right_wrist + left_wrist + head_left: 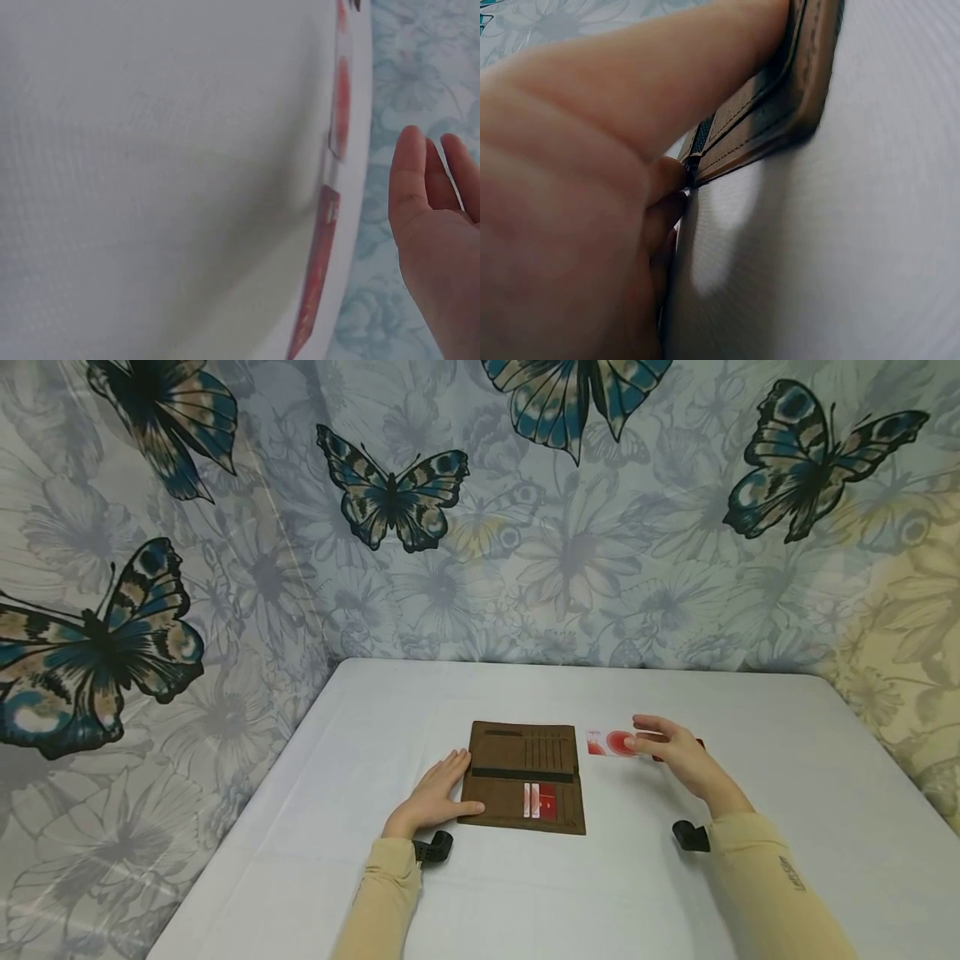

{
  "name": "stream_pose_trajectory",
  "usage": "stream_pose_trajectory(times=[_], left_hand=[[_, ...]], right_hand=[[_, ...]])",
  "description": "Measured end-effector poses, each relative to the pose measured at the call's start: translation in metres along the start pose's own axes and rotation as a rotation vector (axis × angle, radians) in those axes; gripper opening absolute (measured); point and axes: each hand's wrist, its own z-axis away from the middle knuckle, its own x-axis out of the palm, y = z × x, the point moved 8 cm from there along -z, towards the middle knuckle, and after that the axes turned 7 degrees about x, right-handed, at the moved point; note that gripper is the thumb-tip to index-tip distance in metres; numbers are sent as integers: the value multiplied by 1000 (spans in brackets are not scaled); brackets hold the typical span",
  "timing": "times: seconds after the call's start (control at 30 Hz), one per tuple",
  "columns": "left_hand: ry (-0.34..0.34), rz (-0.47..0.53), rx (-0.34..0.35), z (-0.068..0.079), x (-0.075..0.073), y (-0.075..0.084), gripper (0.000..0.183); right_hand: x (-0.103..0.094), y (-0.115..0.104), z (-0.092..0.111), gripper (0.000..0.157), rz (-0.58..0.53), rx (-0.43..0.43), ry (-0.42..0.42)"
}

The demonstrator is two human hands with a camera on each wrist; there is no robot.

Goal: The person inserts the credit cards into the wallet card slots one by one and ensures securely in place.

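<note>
A brown wallet (502, 797) lies unfolded on the table, with a dark strip across its middle and red-and-white cards (542, 802) in its lower pockets. My left hand (435, 797) rests at its left side, thumb over the lower left corner and fingers along the edge. In the left wrist view that thumb crosses the wallet's stitched edge (810, 90). Right of the wallet lies a white card with a red circle (611, 743). My right hand (686, 768) hovers above it with loosely bent fingers, holding nothing. Beneath this hand a red card (315, 270) is partly hidden in the head view.
A white cloth covers the table (570, 893). Butterfly-patterned fabric (525, 593) hangs behind it and along the left side. Each wrist wears a black camera, one on the left (433, 847) and one on the right (690, 837).
</note>
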Motion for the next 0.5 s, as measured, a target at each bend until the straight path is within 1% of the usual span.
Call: stream_pose_trajectory(times=[0.23, 0.5], left_hand=[[1, 5, -7, 1, 1, 1, 93], [5, 2, -10, 1, -2, 3, 92]], right_hand=[[1, 14, -8, 80, 12, 49, 11], [0, 17, -13, 82, 52, 69, 37]])
